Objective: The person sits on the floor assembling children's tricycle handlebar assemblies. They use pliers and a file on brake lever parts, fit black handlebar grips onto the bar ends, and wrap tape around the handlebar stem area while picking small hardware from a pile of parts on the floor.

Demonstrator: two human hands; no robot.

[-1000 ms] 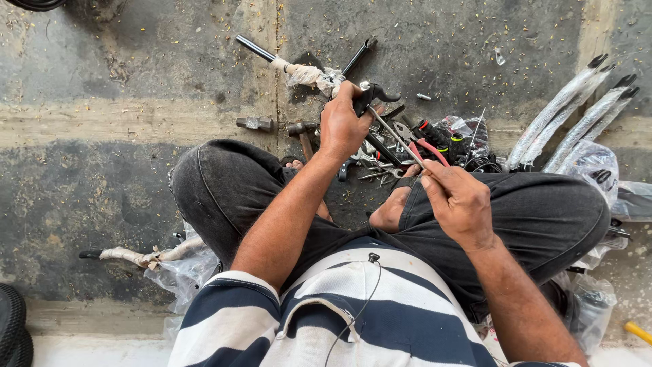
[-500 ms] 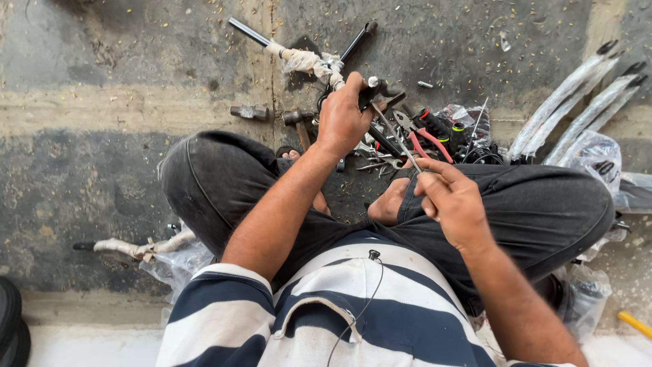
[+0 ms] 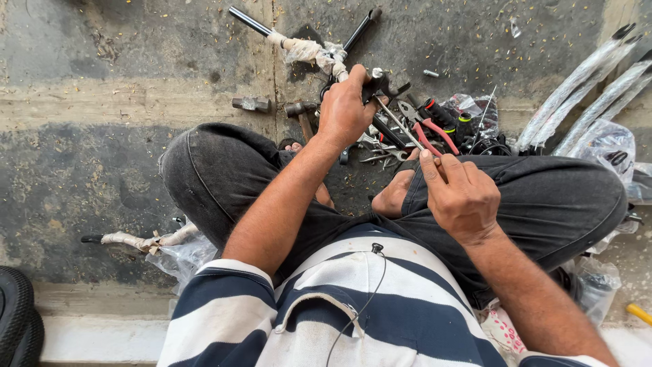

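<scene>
I sit cross-legged on a concrete floor. My left hand grips a black brake lever fixed on a paper-wrapped black handlebar. A thin metal cable runs from the lever back to my right hand, which pinches its near end above my right knee. Red-handled pliers lie just beyond my right hand in a heap of tools.
Two hammers lie on the floor to the left of the handlebar. Wrapped silver mudguards lean at the right, with plastic bags. A wrapped bar sits by my left knee, a tyre at the lower left.
My left hand and the lever have stayed together on the handlebar. My right hand has kept its pinch on the cable, shifting slightly. The view has drifted a little.
</scene>
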